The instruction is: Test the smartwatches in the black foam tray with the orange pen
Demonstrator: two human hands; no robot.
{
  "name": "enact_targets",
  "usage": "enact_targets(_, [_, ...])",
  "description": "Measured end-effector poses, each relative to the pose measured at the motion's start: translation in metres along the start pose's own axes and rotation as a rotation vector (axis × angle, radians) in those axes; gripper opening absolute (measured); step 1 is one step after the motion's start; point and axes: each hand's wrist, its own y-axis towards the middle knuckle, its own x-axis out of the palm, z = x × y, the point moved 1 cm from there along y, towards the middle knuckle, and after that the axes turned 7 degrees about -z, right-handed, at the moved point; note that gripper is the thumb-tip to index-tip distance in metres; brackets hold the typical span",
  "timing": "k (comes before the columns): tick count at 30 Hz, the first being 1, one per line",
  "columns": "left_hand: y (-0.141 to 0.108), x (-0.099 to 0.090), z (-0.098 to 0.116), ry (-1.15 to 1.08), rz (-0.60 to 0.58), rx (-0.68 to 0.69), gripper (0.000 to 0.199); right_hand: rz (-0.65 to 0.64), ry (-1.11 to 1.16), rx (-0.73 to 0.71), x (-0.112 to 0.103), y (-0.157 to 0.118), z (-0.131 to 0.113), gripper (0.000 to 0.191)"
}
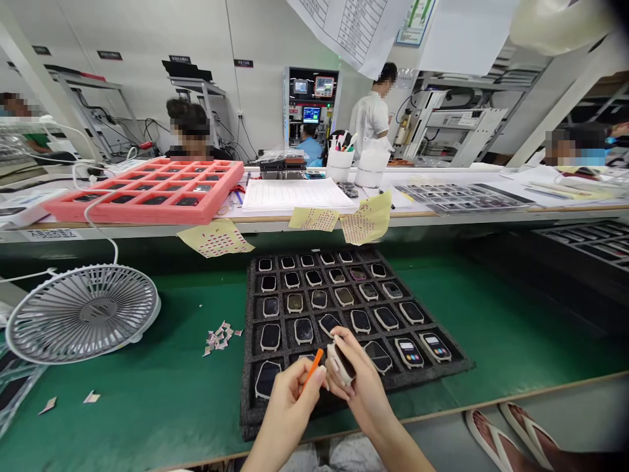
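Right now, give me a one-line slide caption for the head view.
Right hand holds a watch over a black foam tray, left hand an orange stick.

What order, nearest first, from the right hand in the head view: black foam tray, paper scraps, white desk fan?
1. Black foam tray, under the right hand.
2. Paper scraps, left of the tray.
3. White desk fan, farthest left.

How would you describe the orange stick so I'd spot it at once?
On the green bench mat, find the black foam tray of watches. At its near side, the person's left hand pinches an orange stick, the only bright orange thing among the dark watches.
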Motion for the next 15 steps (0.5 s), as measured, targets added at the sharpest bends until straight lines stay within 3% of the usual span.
enact_targets(3, [0.0, 0.0, 0.001, 0.07, 0.043, 0.041, 0.044, 0.024, -0.233, -0.069, -0.001, -0.002, 0.004, 0.034])
enact_targets(6, [-0.008, -0.02, 0.002, 0.173, 0.17, 0.027, 0.043, 0.099, -0.568, -0.215, -0.013, -0.003, 0.003, 0.03])
enact_targets(9, [-0.022, -0.067, -0.002, 0.324, 0.466, 0.002, 0.041, 0.17, -1.024, -0.314, -0.031, 0.0, -0.003, 0.02])
enact_targets(11, [-0.03, -0.104, -0.01, 0.506, 0.699, -0.065, 0.039, 0.123, -1.3, -0.347, -0.041, 0.003, -0.004, 0.018])
enact_targets(13, [-0.034, -0.135, -0.024, 0.685, 0.784, -0.19, 0.035, 0.081, -1.503, -0.42, -0.044, 0.004, -0.003, 0.02])
enact_targets(15, [-0.034, -0.155, -0.037, 0.786, 0.786, -0.264, 0.032, 0.09, -1.644, -0.515, -0.04, 0.002, 0.0, 0.019])
